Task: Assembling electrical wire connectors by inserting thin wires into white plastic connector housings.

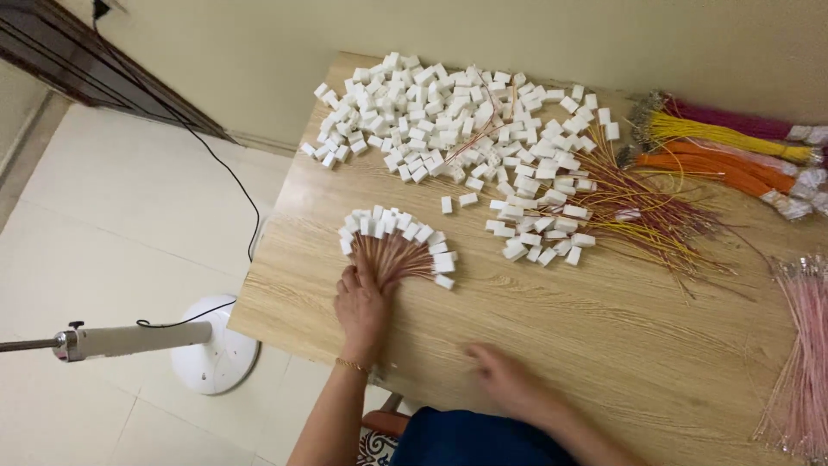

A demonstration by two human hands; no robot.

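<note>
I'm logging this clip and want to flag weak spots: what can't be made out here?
Head view only:
- Right hand: motion-blurred, so its fingers and any hold are unclear.
- Left hand: presses the fanned wires, covering their near ends.
- Pink wires and coloured bundles: cut off by the right edge.
- Fan stand: pole runs off the left edge.

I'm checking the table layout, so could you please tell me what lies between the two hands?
In the head view, only bare wooden table lies between the left hand, resting on the fanned wire bundle, and the blurred right hand.
</note>
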